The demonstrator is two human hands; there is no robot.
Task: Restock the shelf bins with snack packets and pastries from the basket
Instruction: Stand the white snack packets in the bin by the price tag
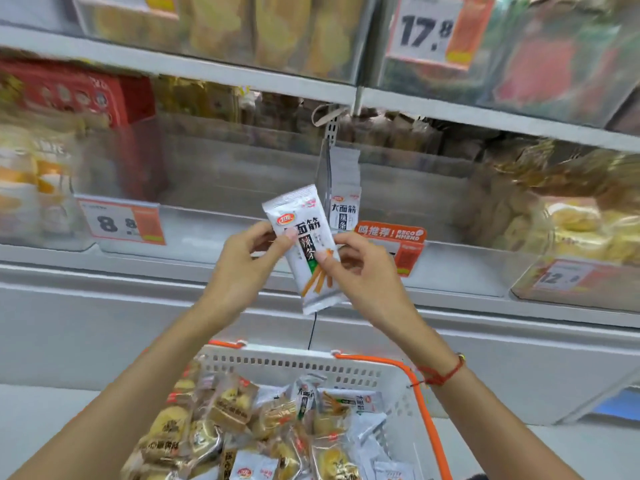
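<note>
I hold a white snack packet (304, 251) up in front of the shelf with both hands. My left hand (242, 268) pinches its left edge, thumb on the printed face and fingers curled behind. My right hand (360, 268) pinches the right edge the same way, thumb tip pressed on the front near the orange sticks pictured there. The packet is tilted, top leaning left, bottom hanging free below my fingers.

Just behind it, more packets of the same kind hang on a clip strip (341, 192) fixed to the shelf upright. The clear bin (242, 188) behind the strip looks mostly bare at the front, with a red box (86, 91) at its back left. An orange recommend tag (398, 247) sits just right of my right hand, and a price label reading 8.8 (119, 221) is on the bin front to the left.

Below my arms is the white basket (311, 367) with orange handles, holding wrapped pastries (207, 431) on the left and more white snack packets on the right. A red string bracelet (443, 372) circles my right wrist.
</note>
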